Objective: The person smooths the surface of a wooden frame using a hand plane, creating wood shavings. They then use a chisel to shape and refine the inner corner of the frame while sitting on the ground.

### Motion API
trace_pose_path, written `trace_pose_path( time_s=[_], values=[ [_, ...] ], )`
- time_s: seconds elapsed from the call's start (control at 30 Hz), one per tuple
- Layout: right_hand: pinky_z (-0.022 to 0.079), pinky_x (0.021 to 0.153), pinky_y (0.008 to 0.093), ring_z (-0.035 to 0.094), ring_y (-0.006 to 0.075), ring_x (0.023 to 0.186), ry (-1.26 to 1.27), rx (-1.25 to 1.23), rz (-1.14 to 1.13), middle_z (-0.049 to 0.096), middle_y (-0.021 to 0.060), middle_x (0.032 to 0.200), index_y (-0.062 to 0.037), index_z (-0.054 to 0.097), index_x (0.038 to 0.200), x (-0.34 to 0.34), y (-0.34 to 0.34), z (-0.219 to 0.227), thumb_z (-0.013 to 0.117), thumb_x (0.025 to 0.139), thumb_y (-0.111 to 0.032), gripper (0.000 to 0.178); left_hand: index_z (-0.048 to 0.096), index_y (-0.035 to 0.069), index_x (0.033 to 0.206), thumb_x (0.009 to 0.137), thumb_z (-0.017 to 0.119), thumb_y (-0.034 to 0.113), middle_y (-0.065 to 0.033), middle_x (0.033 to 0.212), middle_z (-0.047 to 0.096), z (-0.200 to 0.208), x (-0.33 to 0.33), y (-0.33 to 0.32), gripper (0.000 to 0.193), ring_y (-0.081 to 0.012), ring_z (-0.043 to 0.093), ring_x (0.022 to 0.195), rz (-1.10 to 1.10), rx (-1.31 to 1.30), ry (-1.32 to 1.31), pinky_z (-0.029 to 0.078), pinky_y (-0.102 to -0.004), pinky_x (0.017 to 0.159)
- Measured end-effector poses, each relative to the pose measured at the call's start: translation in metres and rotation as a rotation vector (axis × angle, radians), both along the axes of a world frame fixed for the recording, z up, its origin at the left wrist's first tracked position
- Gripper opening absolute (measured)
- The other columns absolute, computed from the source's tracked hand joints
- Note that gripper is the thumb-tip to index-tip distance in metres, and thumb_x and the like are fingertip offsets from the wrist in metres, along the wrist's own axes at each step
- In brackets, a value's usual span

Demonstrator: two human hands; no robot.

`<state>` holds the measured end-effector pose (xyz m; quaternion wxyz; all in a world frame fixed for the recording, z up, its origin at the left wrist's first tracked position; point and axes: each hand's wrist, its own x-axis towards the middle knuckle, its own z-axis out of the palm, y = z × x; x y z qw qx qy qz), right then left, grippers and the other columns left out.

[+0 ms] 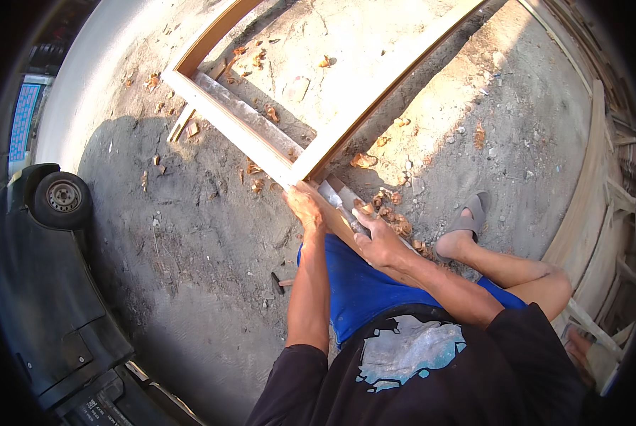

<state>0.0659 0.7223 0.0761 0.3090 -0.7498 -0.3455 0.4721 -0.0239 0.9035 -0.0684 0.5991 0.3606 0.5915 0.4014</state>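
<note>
A large pale wooden frame (240, 135) stretches away from me, with one corner close to my lap. My left hand (305, 207) grips the wood just below that corner. My right hand (383, 243) is closed round the dark handle of a flat-bladed metal tool (331, 195); its exact kind I cannot make out. The blade lies along the wood, close to the corner and to the right of my left hand. A length of the wood runs back beneath my hands over my blue shorts, partly hidden by them.
Curled wood shavings (400, 224) lie on the dusty ground beside my right hand. A hammer (278, 284) rests left of my leg. A dark vehicle (45, 284) stands at the left, and long planks (586, 177) lie at the right. Another person's foot (579, 343) shows at the lower right.
</note>
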Motion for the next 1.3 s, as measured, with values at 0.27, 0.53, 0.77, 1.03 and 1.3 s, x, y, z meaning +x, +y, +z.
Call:
trace_pose_path(
  time_s=[0.27, 0.53, 0.77, 1.03, 1.3],
  values=[
    [0.041, 0.115, 0.0415, 0.055, 0.0402, 0.136, 0.016, -0.046, -0.018, 0.057, 0.0342, 0.141, 0.0052, 0.04, 0.155, 0.007, 0.011, 0.003, 0.057, 0.096, -0.013, 0.064, 0.059, -0.003, 0.111, 0.112, 0.031, 0.035, -0.0157, 0.1, 0.065, 0.008, 0.011, 0.001, 0.046, -0.0256, 0.063, 0.089, -0.082, 0.091, 0.096, 0.053, -0.0401, 0.082],
    [0.045, 0.109, 0.0424, 0.061, 0.0392, 0.127, -0.21, 0.077, 0.049, 0.062, 0.0341, 0.134, 0.0045, 0.036, 0.157, 0.01, 0.008, -0.031, 0.057, 0.096, -0.015, 0.068, 0.05, -0.001, 0.137, 0.112, 0.026, 0.051, -0.0148, 0.126, 0.06, 0.003, 0.017, -0.002, 0.062, -0.0269, 0.059, 0.115, -0.069, 0.065, -0.137, 0.048, -0.042, 0.1],
    [0.034, 0.121, 0.0407, 0.046, 0.0401, 0.143, 0.039, -0.045, 0.058, 0.047, 0.0342, 0.151, 0.0056, 0.036, 0.156, 0.017, 0.025, -0.016, 0.059, 0.094, -0.016, 0.069, 0.048, -0.001, 0.141, 0.111, 0.024, 0.055, -0.0164, 0.131, 0.059, 0.012, 0.005, 0.002, 0.067, -0.0291, 0.058, 0.119, -0.08, -0.054, -0.128, 0.047, -0.0438, 0.103],
    [0.042, 0.114, 0.0414, 0.054, 0.043, 0.136, 0.07, -0.04, 0.08, 0.054, 0.0349, 0.144, 0.005, 0.037, 0.156, 0.02, 0.023, -0.014, 0.059, 0.093, -0.016, 0.07, 0.049, 0.001, 0.141, 0.112, 0.023, 0.053, -0.0159, 0.129, 0.061, 0.003, 0.005, 0.003, 0.065, -0.0302, 0.06, 0.116, -0.038, -0.006, -0.065, 0.049, -0.0435, 0.104],
    [0.042, 0.114, 0.0417, 0.056, 0.0423, 0.133, 0.044, 0.061, 0.077, 0.054, 0.0378, 0.142, 0.0109, 0.037, 0.153, 0.015, 0.027, -0.024, 0.056, 0.091, -0.016, 0.071, 0.048, 0.0, 0.143, 0.112, 0.023, 0.055, -0.0166, 0.136, 0.058, -0.004, 0.003, 0.007, 0.068, -0.031, 0.058, 0.121, -0.069, 0.044, -0.104, 0.045, -0.043, 0.107]
  ],
)
